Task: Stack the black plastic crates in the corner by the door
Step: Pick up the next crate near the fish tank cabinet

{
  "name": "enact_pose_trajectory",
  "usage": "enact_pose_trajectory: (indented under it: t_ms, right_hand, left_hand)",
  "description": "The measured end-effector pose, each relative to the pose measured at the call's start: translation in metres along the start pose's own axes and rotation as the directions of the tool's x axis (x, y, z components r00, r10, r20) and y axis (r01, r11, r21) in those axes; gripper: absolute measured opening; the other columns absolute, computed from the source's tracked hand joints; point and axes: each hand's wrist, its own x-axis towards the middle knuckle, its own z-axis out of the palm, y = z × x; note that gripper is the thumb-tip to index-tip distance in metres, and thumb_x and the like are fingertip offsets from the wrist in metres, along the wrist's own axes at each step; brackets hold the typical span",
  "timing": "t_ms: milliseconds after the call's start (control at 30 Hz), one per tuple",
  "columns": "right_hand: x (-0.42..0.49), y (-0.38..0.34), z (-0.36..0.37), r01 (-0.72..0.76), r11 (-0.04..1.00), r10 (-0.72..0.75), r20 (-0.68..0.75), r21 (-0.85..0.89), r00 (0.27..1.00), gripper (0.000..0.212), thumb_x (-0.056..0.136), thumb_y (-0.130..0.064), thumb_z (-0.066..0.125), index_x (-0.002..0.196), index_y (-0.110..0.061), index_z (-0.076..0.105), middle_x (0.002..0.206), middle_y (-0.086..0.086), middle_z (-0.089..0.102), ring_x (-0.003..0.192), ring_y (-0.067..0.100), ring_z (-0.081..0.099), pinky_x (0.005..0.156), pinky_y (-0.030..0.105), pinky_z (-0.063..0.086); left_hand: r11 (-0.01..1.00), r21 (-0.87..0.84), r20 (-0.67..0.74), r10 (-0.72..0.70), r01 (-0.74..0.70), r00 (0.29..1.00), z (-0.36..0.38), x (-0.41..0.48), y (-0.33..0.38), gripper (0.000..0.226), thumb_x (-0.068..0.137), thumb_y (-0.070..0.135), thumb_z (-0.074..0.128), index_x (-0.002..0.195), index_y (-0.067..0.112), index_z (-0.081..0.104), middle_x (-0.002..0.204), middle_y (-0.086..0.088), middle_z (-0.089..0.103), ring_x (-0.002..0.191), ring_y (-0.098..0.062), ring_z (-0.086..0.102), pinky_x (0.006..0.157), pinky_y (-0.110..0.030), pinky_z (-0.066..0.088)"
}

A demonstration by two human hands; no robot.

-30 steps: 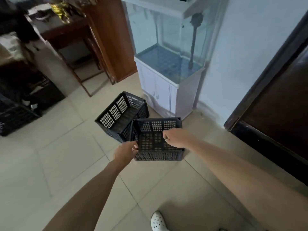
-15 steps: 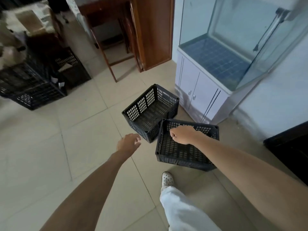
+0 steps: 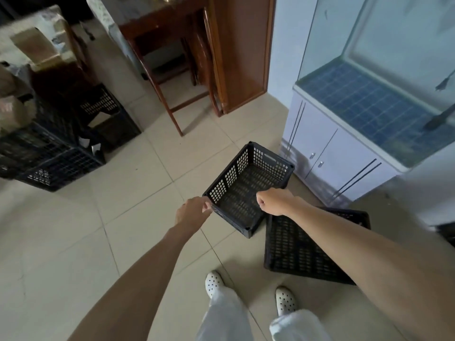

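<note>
Crates (image 3: pixel 248 188) show no readable writing; left hand (image 3: pixel 193 211) touches one.

Readable text: none could be made out anywhere in the view.
Crates: the black plastic crates (image 3: pixel 248 185) bore no label, brand or number that could be read.
Cabinet: the white cabinet (image 3: pixel 330 158) under the glass tank showed no lettering.
Boxes at left: the cardboard boxes (image 3: pixel 37 49) were too blurred for any print to be told.
</note>
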Motion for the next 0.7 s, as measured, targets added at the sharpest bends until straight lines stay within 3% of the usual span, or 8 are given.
enact_pose_trajectory:
  t_ms: [167, 333, 500, 700]
  right_hand:
    - [0.059, -0.022, -0.022, -0.163, 0.975, 0.170, -0.033, 0.151, 0.985, 0.022, 0.096, -0.023, 0.037, 0.104, -0.020, 0.057, 0.101, 0.002, 0.065, 0.088, 0.024, 0.063, 0.080, 0.038, 0.051]
    - [0.101, -0.030, -0.013, -0.382, 0.836, 0.424, -0.021, 0.393, 0.905, 0.026, 0.097, -0.025, 0.037, 0.101, -0.017, 0.061, 0.099, 0.005, 0.065, 0.085, 0.024, 0.062, 0.071, 0.037, 0.048]
    - [0.116, -0.027, 0.029, -0.529, 0.760, 0.524, 0.124, 0.377, 0.842, 0.028, 0.099, -0.023, 0.033, 0.115, -0.014, 0.054, 0.112, 0.012, 0.060, 0.093, 0.030, 0.058, 0.072, 0.035, 0.042]
    - [0.151, 0.015, 0.043, -0.623, 0.645, 0.625, 0.163, 0.442, 0.763, 0.034, 0.100, -0.023, 0.030, 0.128, -0.016, 0.049, 0.126, 0.016, 0.056, 0.109, 0.033, 0.058, 0.083, 0.037, 0.043]
  left_hand:
    - [0.990, 0.094, 0.048, 0.103, -0.107, 0.993, -0.049, 0.089, -0.053, 0.016, 0.088, 0.029, 0.060, 0.103, 0.029, 0.065, 0.103, 0.008, 0.067, 0.099, -0.019, 0.063, 0.088, -0.037, 0.051]
    - [0.925, 0.208, 0.184, 0.282, -0.318, 0.942, -0.070, 0.175, -0.082, 0.019, 0.090, 0.027, 0.057, 0.107, 0.026, 0.063, 0.107, 0.006, 0.066, 0.101, -0.019, 0.062, 0.087, -0.037, 0.050]
    - [0.883, 0.241, 0.309, 0.323, -0.402, 0.895, -0.054, 0.241, -0.099, 0.016, 0.090, 0.029, 0.059, 0.104, 0.025, 0.065, 0.103, 0.005, 0.068, 0.099, -0.020, 0.063, 0.083, -0.036, 0.050]
    - [0.875, 0.158, 0.354, 0.382, -0.458, 0.853, -0.007, 0.316, -0.066, 0.014, 0.088, 0.028, 0.062, 0.100, 0.024, 0.066, 0.099, 0.004, 0.070, 0.093, -0.019, 0.065, 0.078, -0.035, 0.053]
